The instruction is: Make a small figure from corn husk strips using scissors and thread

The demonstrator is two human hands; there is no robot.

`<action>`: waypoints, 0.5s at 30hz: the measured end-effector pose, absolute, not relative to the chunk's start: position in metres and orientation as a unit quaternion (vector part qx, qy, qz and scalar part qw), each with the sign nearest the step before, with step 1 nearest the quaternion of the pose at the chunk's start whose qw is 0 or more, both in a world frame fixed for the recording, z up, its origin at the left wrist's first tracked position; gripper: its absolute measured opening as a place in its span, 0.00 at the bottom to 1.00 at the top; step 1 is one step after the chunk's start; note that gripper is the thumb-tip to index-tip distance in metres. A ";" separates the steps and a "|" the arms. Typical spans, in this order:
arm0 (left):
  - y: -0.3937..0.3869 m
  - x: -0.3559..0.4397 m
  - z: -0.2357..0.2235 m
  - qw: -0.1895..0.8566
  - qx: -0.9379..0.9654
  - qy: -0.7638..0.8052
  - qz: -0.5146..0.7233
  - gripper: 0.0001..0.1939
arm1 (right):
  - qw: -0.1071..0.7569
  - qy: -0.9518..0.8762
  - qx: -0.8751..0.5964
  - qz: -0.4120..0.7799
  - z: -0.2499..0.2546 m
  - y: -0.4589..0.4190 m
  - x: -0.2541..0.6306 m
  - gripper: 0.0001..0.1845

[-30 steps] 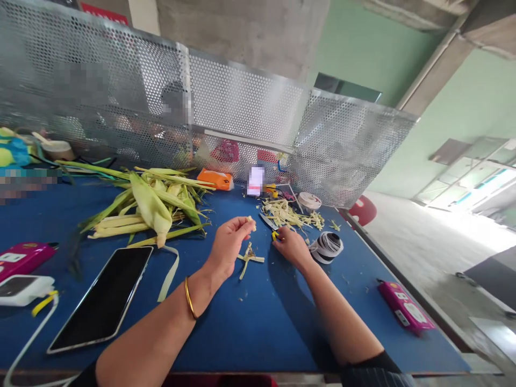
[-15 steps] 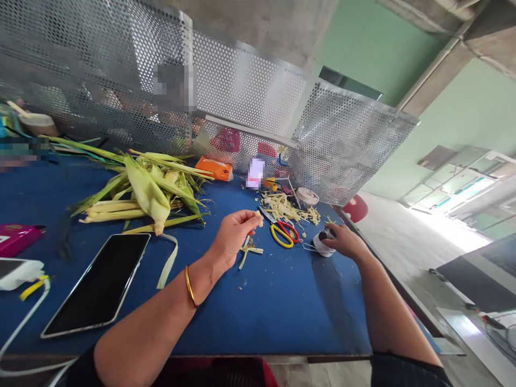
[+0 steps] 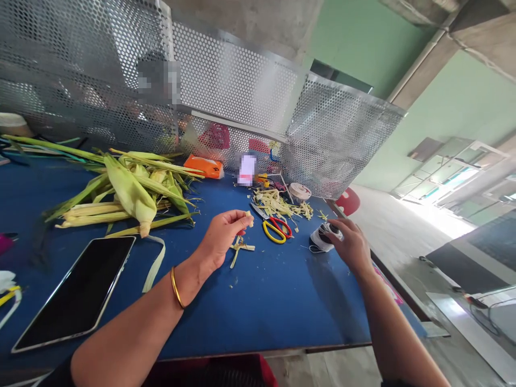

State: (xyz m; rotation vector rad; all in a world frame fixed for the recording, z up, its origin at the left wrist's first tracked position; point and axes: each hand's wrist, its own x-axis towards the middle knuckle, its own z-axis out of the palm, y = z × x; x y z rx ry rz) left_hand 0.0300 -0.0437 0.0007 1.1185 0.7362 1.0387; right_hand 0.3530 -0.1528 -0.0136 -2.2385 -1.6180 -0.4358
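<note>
My left hand (image 3: 221, 235) hovers over the blue table (image 3: 262, 301), thumb and fingers pinched on a small pale husk piece (image 3: 249, 216). Just below it lies a little cross of husk strips (image 3: 241, 248). My right hand (image 3: 351, 244) reaches right, its fingers resting on a black-and-white spool of thread (image 3: 322, 236) near the table's right edge. Yellow-and-red scissors (image 3: 275, 228) lie between the two hands, untouched.
A pile of green corn husks (image 3: 129, 191) lies at the back left, a dark tablet (image 3: 76, 293) in front of it. Husk trimmings (image 3: 280, 204), an orange box (image 3: 203, 166) and a white round tin (image 3: 300, 191) sit by the perforated metal screen (image 3: 242, 91).
My right hand left the scissors on the table and moved right onto the spool of thread. My left hand kept its pinch on the husk piece. The view drifted slightly left.
</note>
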 end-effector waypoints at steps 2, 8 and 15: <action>-0.043 0.030 0.000 0.659 0.498 0.326 0.460 0.15 | 0.144 -0.593 -0.781 -0.131 -0.026 -0.158 0.334 0.14; -0.044 0.032 -0.001 0.655 0.502 0.331 0.458 0.15 | 0.071 -0.551 -0.831 -0.018 -0.058 -0.139 0.313 0.08; -0.043 0.031 -0.002 0.653 0.505 0.329 0.459 0.14 | 0.101 -0.553 -0.827 -0.011 -0.066 -0.130 0.308 0.07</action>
